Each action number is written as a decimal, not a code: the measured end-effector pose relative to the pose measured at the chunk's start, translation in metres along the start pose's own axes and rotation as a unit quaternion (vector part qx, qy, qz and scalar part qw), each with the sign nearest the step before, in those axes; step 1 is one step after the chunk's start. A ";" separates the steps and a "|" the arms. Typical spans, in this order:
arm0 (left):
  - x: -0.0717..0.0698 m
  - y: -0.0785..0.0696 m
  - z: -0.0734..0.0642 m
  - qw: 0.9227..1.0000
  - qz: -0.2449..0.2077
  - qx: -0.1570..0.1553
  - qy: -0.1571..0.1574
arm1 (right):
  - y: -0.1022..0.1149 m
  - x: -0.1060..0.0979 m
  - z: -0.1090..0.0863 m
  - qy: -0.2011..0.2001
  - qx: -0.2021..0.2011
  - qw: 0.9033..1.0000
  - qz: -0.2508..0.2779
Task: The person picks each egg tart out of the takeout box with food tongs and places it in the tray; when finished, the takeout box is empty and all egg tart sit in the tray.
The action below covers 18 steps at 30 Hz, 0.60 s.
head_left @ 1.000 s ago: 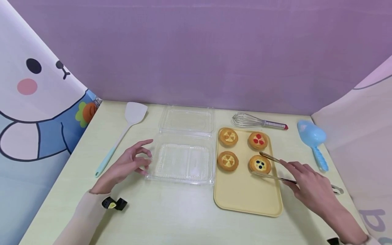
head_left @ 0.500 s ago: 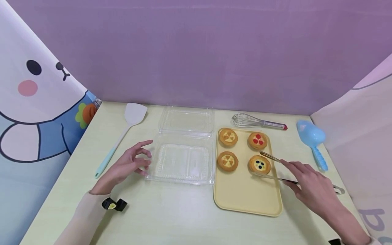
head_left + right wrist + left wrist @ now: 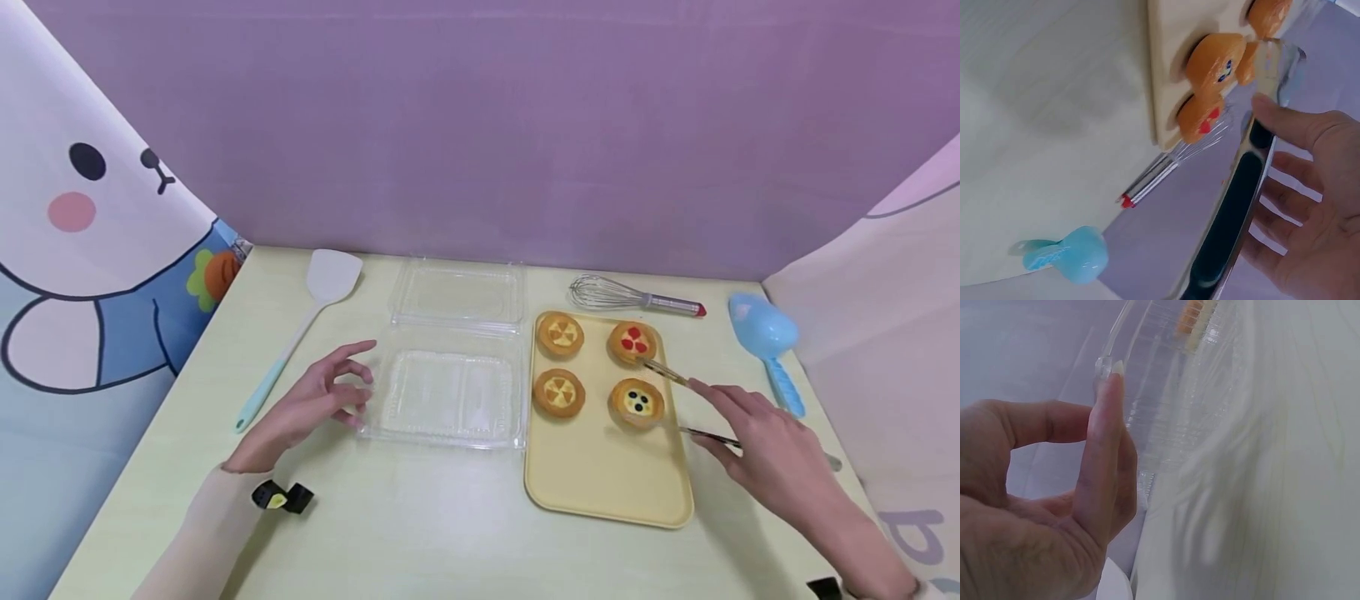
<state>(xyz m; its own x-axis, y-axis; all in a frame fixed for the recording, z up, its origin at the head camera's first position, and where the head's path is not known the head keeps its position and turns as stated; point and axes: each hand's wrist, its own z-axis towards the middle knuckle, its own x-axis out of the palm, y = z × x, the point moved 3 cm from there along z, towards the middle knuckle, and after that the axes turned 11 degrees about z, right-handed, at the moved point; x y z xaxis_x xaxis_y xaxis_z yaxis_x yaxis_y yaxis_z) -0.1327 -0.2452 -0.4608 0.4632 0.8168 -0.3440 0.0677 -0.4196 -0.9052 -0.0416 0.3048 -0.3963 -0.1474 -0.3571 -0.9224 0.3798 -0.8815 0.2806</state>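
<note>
My right hand (image 3: 780, 454) holds metal tongs (image 3: 665, 370) over the right side of a yellow tray (image 3: 603, 479). The tongs' arms are spread, with a blueberry-topped tart (image 3: 637, 403) between them. One tip overlaps the lower edge of the red-topped tart (image 3: 632, 342). In the right wrist view, the thumb presses one arm of the tongs (image 3: 1225, 219), which has a dark grip. My left hand (image 3: 315, 400) is loosely curved at the left edge of a clear hinged plastic box (image 3: 450, 396). A fingertip meets the box's rim in the left wrist view.
Two tarts with orange wedges (image 3: 560, 334) sit at the tray's left. Behind the tray lies a whisk (image 3: 637, 297). A blue scoop (image 3: 765, 333) is at the right, and a white turner (image 3: 330, 279) at the left. The box's lid (image 3: 457, 292) lies folded back toward the purple curtain (image 3: 487, 133).
The tongs have shifted slightly back, their far tip now reaching the red-topped tart, and the near arm has risen a little. My left hand and the tarts have stayed in place.
</note>
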 end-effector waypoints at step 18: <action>0.001 -0.001 0.000 1.000 0.004 -0.010 -0.011 | -0.090 0.029 -0.006 0.040 0.182 0.981 0.050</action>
<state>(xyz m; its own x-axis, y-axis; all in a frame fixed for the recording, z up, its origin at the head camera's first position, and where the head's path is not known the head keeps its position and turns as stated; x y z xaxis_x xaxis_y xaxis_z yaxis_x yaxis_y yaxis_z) -0.1325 -0.2439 -0.4600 0.4442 0.8218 -0.3570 0.0820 -0.4340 -0.8972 -0.0745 0.3752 -0.4499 -0.0490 -0.4351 -0.8990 0.0363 -0.9003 0.4338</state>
